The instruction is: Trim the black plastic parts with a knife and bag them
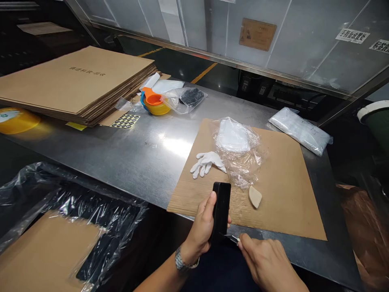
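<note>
My left hand [200, 223] is closed round a black rectangular plastic piece [222, 207], held upright at the table's front edge with the thumb along its side. Pinched in my right hand [267, 255] is a small knife [232, 238], its thin metal blade touching or very close to the lower edge of the black piece. Most of the knife's handle is hidden by my fingers. Beyond my hands, a white glove [208, 163] and a wedge-shaped beige block [255, 197] lie on a flat cardboard sheet [282, 182].
Crumpled clear plastic with white sheets [234, 136] rests on the cardboard. A bagged pack [300, 129] lies at the right. Stacked cardboard [75, 81], orange and yellow tape rolls [156, 105] and a bagged black piece [192, 96] occupy the metal table's far left. A plastic-lined box [45, 251] stands at lower left.
</note>
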`<action>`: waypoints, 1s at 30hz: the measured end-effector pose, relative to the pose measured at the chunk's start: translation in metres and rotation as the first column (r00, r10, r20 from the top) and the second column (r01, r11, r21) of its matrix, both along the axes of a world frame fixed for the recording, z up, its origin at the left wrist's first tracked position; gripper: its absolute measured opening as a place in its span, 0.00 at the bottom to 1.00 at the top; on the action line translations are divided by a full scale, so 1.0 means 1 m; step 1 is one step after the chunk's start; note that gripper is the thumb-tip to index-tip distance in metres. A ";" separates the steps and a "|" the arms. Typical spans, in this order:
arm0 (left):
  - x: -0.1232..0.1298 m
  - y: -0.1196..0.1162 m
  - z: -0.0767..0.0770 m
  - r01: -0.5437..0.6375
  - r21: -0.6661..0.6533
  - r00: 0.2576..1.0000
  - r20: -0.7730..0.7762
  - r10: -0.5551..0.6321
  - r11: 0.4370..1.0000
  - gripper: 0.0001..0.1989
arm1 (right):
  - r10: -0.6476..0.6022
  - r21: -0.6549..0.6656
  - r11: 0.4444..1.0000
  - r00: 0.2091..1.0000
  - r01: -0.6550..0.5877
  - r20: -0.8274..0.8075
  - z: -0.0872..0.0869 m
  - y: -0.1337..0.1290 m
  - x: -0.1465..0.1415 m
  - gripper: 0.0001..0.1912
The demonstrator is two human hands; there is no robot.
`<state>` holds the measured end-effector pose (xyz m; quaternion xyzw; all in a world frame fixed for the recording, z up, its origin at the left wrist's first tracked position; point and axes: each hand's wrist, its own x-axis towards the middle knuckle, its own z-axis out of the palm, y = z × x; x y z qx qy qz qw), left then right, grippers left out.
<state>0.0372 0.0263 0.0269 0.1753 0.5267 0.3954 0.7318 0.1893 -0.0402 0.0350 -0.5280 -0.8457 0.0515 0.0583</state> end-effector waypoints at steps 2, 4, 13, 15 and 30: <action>0.001 0.000 -0.001 -0.003 0.014 1.000 -0.015 0.003 1.000 0.24 | -0.005 0.011 1.000 1.000 0.005 0.006 -0.002 -0.001 0.000 0.22; 0.001 0.000 -0.001 0.007 0.025 1.000 -0.019 -0.006 1.000 0.24 | -0.008 0.000 1.000 1.000 0.008 0.007 -0.004 -0.002 0.001 0.23; 0.001 0.001 -0.003 -0.013 0.050 1.000 -0.005 0.013 0.999 0.25 | -0.304 -0.589 0.806 0.895 0.059 -0.326 -0.010 -0.002 0.001 0.24; 0.001 0.003 -0.002 -0.031 0.025 0.999 0.045 0.030 0.999 0.27 | -0.540 -0.838 0.522 0.699 -0.159 -0.469 -0.013 -0.002 0.000 0.24; 0.009 -0.001 -0.009 0.208 -0.367 0.856 0.517 0.013 0.907 0.27 | -0.030 0.012 0.999 0.926 0.038 -0.377 0.013 0.000 0.005 0.14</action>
